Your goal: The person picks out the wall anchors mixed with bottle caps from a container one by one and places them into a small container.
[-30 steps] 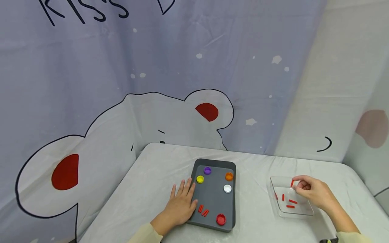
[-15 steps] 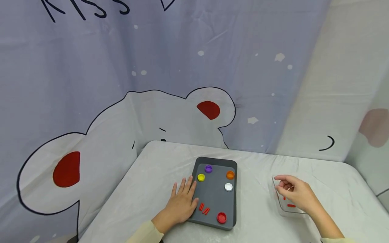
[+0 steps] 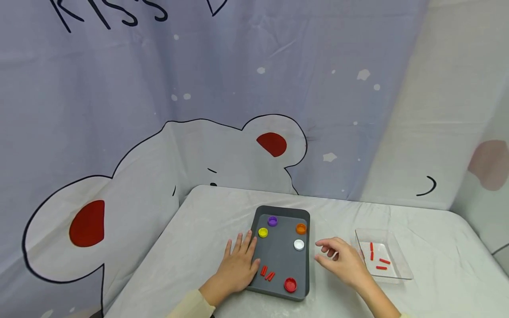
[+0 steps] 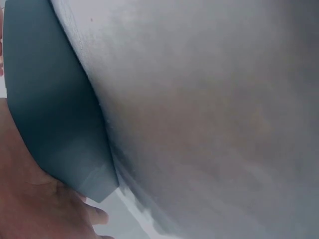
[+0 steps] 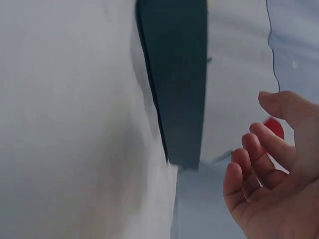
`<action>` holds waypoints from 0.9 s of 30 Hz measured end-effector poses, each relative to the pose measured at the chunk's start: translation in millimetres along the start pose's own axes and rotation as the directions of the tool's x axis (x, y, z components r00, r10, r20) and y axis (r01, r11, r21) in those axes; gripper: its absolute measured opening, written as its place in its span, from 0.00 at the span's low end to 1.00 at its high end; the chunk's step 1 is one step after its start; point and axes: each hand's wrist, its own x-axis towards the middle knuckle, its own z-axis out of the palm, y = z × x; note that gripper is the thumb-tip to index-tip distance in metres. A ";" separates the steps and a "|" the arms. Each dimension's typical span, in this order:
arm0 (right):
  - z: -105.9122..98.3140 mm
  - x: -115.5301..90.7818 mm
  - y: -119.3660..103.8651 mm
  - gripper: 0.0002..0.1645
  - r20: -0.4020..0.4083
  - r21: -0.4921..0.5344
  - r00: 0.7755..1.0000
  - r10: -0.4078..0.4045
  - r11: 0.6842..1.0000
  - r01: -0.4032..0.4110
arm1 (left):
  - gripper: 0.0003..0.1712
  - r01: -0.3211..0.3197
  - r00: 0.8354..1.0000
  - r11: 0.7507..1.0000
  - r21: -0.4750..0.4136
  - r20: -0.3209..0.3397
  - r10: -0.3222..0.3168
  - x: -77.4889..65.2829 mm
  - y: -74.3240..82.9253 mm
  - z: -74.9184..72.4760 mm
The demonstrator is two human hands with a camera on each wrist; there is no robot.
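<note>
My left hand (image 3: 236, 268) rests along the left side of a dark grey tray (image 3: 278, 259), fingers spread and straight. The left wrist view shows this hand (image 4: 37, 206) against the tray's outer wall (image 4: 57, 99). Inside the tray, short red sticks (image 3: 267, 274) lie near the front, beside a small round red cup (image 3: 290, 285). Just right of the tray hovers my right hand (image 3: 345, 263), thumb and index finger apart with nothing between them. Its fingers (image 5: 259, 154) are loosely bent in the right wrist view. A clear box (image 3: 400, 258) with several red sticks (image 3: 381, 267) stands behind it to the right.
Farther back in the tray sit small round cups: purple (image 3: 272, 221), yellow (image 3: 263, 232), orange (image 3: 301, 228) and white (image 3: 298, 244). A white cloth (image 3: 334, 212) covers the table. A printed curtain (image 3: 222, 88) hangs at the back.
My right hand pinched a red stick over the clear box a second ago. It has let go and moved left to beside the tray. My left hand has stayed put.
</note>
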 end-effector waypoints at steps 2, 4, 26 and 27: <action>8.8 -0.6 -5.1 0.15 0.011 0.004 1.000 0.009 1.000 -0.009 | 0.37 0.001 1.000 1.000 0.002 -0.001 -0.001 0.0 0.0 0.4; 16.5 -1.6 -9.3 0.14 0.026 0.013 0.999 0.021 1.000 -0.021 | 0.37 0.001 1.000 1.000 0.007 -0.003 -0.001 0.3 -0.3 1.0; 66.5 -8.4 -38.9 0.15 0.146 -0.078 0.989 0.035 0.997 -0.024 | 0.36 0.004 1.000 1.000 0.008 0.008 -0.004 -0.5 -0.2 0.4; 68.3 -8.4 -39.8 0.15 0.150 -0.087 0.988 0.027 0.996 -0.014 | 0.36 0.005 1.000 1.000 0.009 0.010 -0.005 -0.7 0.2 -0.2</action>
